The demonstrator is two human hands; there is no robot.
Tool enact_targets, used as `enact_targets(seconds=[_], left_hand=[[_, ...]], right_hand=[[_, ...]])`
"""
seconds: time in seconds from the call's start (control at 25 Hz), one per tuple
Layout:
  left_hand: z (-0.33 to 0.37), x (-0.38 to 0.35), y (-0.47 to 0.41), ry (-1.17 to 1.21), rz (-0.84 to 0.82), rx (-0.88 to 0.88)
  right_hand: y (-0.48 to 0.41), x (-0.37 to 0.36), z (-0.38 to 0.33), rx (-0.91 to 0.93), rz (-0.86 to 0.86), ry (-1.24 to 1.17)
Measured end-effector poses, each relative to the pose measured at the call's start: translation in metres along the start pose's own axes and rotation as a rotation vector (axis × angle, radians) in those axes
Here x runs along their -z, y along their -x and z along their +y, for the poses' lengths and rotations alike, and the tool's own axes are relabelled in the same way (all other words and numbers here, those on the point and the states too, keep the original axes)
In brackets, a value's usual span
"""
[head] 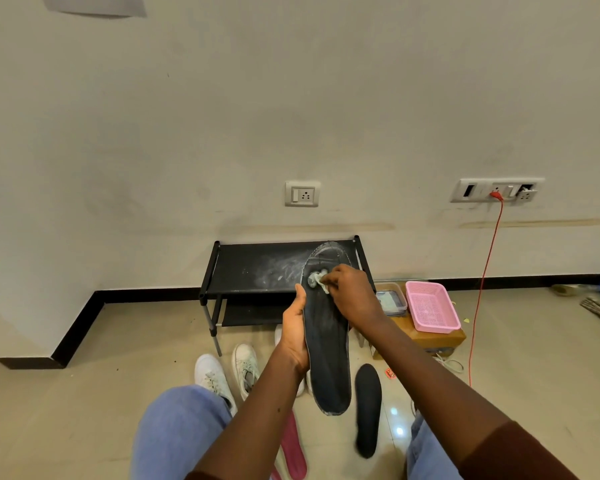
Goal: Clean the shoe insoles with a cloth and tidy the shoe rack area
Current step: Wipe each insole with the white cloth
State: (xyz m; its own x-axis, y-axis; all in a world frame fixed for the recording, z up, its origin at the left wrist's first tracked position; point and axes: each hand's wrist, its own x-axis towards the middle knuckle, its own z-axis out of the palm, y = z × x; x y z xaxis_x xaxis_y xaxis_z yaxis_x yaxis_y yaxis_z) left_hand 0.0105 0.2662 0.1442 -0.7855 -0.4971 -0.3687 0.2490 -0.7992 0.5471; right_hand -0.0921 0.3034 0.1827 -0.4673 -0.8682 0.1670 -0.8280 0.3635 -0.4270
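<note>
I hold a long dark insole (327, 351) upright in front of me. My left hand (296, 330) grips its left edge at the middle, thumb along the rim. My right hand (352, 295) pinches a small pale cloth (318, 279) and presses it against the upper part of the insole. A second black insole (368, 407) lies on the floor to the right. A pink insole (292, 448) lies on the floor between my knees. The black shoe rack (257, 268) stands against the wall, its top shelf smeared with white dust.
Two white sneakers (229, 374) sit on the floor in front of the rack. A pink basket (431, 306) and a clear lidded box (389, 299) rest on a cardboard box (430, 337) at the right. A red cable (482, 289) hangs from the wall socket.
</note>
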Motion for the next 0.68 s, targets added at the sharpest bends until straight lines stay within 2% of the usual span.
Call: enact_targets(seconds=[0.16, 0.44, 0.68], left_hand=[[0.004, -0.003, 0.002, 0.055, -0.041, -0.009], [0.007, 0.005, 0.002, 0.053, -0.039, 0.063], [0.008, -0.004, 0.004, 0.044, -0.037, 0.041]], right_hand=[[0.003, 0.003, -0.003, 0.022, -0.008, -0.07], [0.041, -0.008, -0.016, 0.138, -0.123, -0.111], [0.026, -0.009, -0.012, 0.098, -0.035, -0.033]])
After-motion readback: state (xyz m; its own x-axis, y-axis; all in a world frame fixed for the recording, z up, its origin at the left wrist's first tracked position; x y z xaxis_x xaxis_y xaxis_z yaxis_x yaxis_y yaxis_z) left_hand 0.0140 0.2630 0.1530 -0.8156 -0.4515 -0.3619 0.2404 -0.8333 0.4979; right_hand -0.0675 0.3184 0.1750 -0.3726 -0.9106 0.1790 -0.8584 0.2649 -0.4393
